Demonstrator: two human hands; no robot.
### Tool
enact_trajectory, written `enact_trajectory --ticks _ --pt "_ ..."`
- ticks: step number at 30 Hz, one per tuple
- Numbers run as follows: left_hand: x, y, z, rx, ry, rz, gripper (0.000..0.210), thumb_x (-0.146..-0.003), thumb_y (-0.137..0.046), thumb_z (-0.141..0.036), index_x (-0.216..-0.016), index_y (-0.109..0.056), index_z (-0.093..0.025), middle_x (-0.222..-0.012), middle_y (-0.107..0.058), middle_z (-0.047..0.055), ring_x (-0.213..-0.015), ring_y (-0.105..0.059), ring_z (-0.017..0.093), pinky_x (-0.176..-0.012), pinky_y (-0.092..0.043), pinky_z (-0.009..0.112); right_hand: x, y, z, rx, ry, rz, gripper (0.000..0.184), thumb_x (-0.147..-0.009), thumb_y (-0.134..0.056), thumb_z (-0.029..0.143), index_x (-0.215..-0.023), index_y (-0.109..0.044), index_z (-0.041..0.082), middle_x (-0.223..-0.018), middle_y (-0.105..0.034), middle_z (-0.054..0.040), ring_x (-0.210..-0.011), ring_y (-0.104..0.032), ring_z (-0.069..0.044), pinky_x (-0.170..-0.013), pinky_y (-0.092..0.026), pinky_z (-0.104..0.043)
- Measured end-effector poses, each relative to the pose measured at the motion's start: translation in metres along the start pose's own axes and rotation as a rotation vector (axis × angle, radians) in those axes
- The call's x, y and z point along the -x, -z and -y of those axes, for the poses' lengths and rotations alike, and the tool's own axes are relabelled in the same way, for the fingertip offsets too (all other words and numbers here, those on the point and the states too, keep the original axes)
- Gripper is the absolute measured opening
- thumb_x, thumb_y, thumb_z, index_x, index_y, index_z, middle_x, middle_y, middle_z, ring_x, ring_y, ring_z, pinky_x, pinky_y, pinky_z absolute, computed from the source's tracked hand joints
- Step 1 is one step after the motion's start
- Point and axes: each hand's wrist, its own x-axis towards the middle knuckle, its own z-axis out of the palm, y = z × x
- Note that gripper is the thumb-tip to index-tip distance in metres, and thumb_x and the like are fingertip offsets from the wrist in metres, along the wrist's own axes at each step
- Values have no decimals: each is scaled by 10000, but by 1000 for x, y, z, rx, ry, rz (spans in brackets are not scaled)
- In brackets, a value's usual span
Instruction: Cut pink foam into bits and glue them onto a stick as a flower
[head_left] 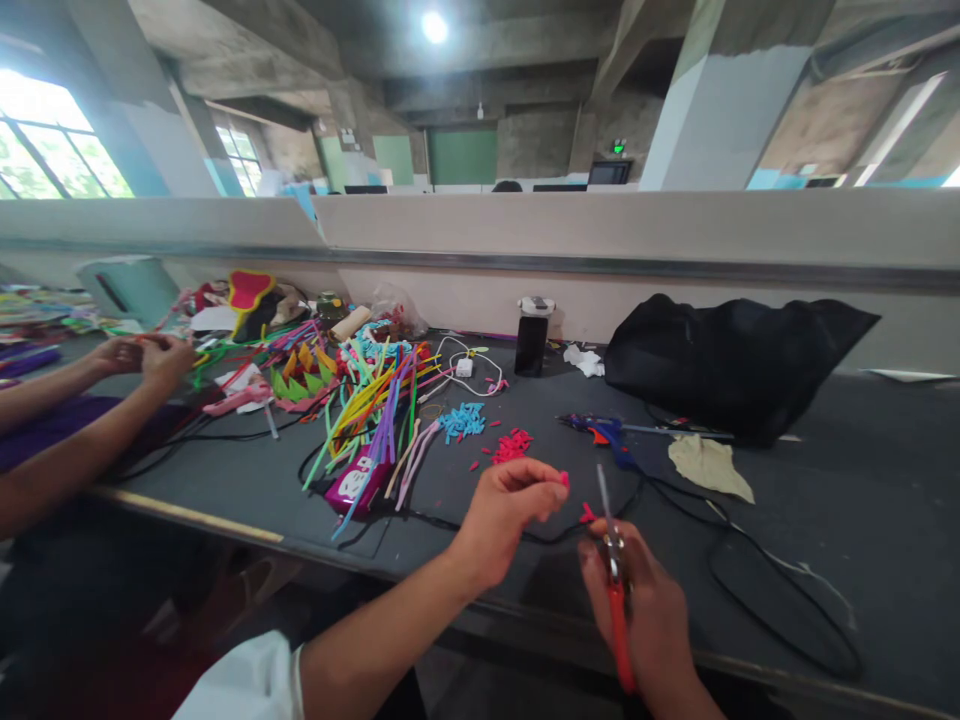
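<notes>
My left hand (510,515) is closed in a pinch, with a small pink piece (564,480) showing at its fingertips. Scissors (619,620) with red handles are in my right hand (651,610), their blades pointing up and away from me. Another pink bit (587,513) shows just beyond the right fingers; whether they touch it I cannot tell. Past my left hand lies a pile of short pink pieces (512,445), beside a pile of short blue pieces (463,422). A blue glue gun (616,442) rests on the table beyond my right hand.
Many-coloured pipe cleaners (382,400) lie partly over a purple box (358,490). A phone (531,346) stands upright near the partition, left of a black bag (727,360). Black cable (720,590) loops at right. A co-worker's hands (161,360) work at far left.
</notes>
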Motion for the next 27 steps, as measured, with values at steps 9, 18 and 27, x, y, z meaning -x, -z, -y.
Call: enact_trajectory --ticks 9,18,27 --pt "2 1 -10 162 -48 -70 110 -624 -795 -207 -677 -715 -153 -568 -600 -15 -555 -492 74 -561 -342 204 4 -10 0 82 -13 144 312 -939 -392 493 -941 -562 231 -618 -665 17 -509 -634 -180 -508 -445 -269" --pt "4 5 -7 106 -55 -75 107 -631 -790 -197 -679 -709 -148 -619 -627 -8 -566 -478 68 -553 -325 204 8 -11 -3 144 37 108 313 -941 -413 476 -944 -586 214 -592 -634 16 -490 -604 -168 -519 -398 -262" --pt "5 -1 -10 125 -44 -81 98 -611 -779 -188 -641 -699 -140 -578 -606 -14 -546 -456 65 -555 -324 203 8 -9 -2 170 51 99 316 -957 -385 421 -854 -588 202 -519 -599 20 -430 -591 -155 -463 -356 -244"
